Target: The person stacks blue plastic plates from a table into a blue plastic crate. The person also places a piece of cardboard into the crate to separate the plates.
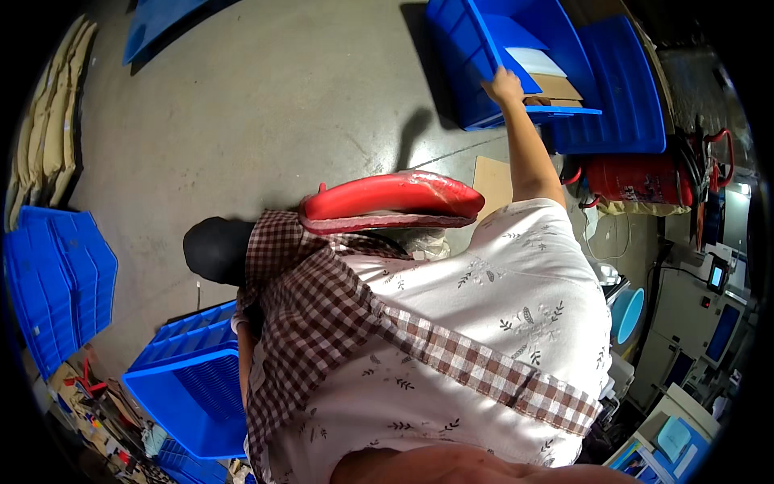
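Observation:
My right arm stretches out to the far right, and my right hand (505, 87) is closed over the rim of a large blue plastic bin (476, 56). Inside this bin are a white sheet (536, 61) and pieces of brown cardboard (558, 87). Of my left arm only a strip of forearm shows, hanging beside my checked apron (322, 315). The left hand itself is hidden, near a blue crate (193, 395) with ribbed inner walls. Close in front of my body is a red, worn, rounded seat-like piece (395, 198) with a pale edge.
Stacked blue bins (60, 282) stand at the left, below a pile of tan sacks (52, 113). Another blue bin (617, 89) adjoins the gripped one. A red cylinder (633, 179), a light-blue basin (627, 315) and grey machinery (669, 315) line the right side.

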A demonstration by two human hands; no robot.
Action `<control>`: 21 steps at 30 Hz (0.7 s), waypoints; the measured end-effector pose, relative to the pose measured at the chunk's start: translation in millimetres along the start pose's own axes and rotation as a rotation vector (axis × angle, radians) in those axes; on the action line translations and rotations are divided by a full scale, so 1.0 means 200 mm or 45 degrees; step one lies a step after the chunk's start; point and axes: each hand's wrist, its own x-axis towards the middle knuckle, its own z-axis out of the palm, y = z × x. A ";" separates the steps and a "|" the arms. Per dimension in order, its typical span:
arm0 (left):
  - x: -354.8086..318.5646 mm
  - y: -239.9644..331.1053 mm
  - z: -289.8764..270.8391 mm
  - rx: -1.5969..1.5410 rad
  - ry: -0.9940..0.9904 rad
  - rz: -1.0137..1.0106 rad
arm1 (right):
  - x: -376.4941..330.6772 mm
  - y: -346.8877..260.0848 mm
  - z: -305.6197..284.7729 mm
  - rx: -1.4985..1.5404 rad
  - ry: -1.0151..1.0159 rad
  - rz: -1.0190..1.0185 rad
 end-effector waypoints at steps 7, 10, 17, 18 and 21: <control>0.07 0.02 -0.20 0.133 -0.023 0.049 | -0.08 0.22 0.15 0.058 -0.097 0.299; 0.08 -0.01 -0.16 0.118 -0.040 0.058 | -0.11 0.00 0.20 0.027 0.111 0.125; 0.09 0.10 -0.37 0.240 -0.041 0.098 | -0.21 -0.03 0.25 0.171 0.275 0.259; 0.08 0.09 -0.38 0.245 -0.038 0.105 | -0.19 -0.02 0.28 0.080 0.306 0.231; -0.04 0.03 -0.31 0.329 -0.084 0.060 | -0.18 -0.09 0.23 0.076 0.113 0.287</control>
